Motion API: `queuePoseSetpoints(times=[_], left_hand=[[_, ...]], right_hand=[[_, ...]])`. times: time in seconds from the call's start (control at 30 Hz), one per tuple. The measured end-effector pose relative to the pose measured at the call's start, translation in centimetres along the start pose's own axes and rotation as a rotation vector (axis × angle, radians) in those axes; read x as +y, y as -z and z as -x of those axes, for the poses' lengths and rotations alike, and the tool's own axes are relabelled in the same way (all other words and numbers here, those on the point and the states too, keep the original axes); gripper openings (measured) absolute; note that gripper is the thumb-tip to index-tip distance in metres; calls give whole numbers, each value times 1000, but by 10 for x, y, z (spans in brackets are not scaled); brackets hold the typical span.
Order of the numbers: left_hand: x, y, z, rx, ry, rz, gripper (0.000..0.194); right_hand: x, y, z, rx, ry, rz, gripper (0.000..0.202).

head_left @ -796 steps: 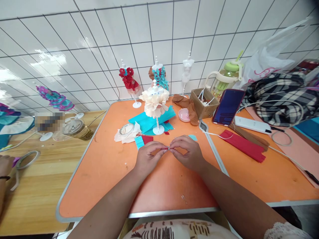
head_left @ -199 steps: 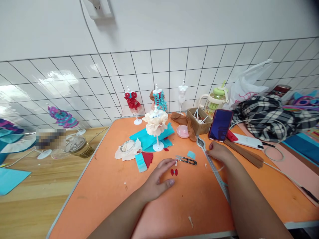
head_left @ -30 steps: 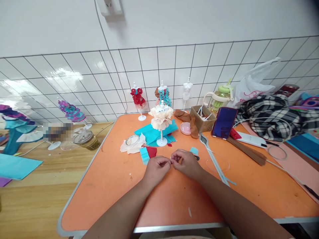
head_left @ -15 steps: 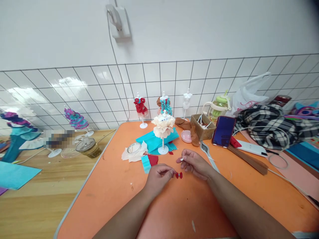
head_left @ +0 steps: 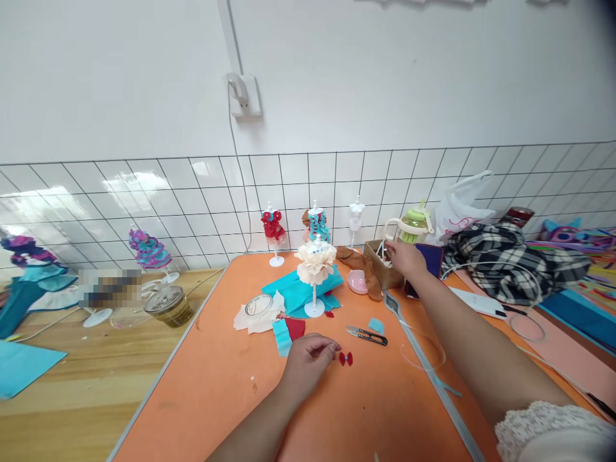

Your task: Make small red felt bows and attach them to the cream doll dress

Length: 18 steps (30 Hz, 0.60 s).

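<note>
My left hand (head_left: 310, 362) is closed in a pinch on the edge of a small red bow (head_left: 345, 359), which has a pale bluish middle. My right hand (head_left: 407, 258) reaches to the brown box (head_left: 392, 277) at the back right; its fingertips are at the white sticks in it, and whether they grip anything is hidden. Thread snips (head_left: 367, 335) lie on the orange table (head_left: 375, 410) beside a scrap of blue paper (head_left: 376, 325). A mini mannequin in a cream ruffled dress (head_left: 315, 262) stands beyond my left hand.
Three more mannequins stand along the tiled wall, one in red (head_left: 273, 226). A pink dish (head_left: 357, 281), a phone (head_left: 430, 260), a green-lidded bottle (head_left: 416, 224) and a plaid cloth (head_left: 510, 256) are nearby. A glass jar (head_left: 168, 306) stands left.
My right hand has moved from beside the bow to the brown box. The snips and blue scrap now show on the table. The camera view has tilted up.
</note>
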<state>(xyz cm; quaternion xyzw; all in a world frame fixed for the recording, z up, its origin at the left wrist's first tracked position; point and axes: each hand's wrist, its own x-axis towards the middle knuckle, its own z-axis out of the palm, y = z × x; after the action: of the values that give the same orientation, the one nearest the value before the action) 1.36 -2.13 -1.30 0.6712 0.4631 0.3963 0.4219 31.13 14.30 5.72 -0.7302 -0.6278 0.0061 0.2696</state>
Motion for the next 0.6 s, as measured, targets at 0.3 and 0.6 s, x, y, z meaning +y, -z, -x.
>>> queuePoseSetpoints(times=[0.3,0.6], left_hand=[[-2,-2,2,-6,-56,-98,25],[0,-1,3,48,-131,-166,25]], right_hand=[[14,-1,-4,5,-16,149,24],[-17,14,38,119,203,-151,31]])
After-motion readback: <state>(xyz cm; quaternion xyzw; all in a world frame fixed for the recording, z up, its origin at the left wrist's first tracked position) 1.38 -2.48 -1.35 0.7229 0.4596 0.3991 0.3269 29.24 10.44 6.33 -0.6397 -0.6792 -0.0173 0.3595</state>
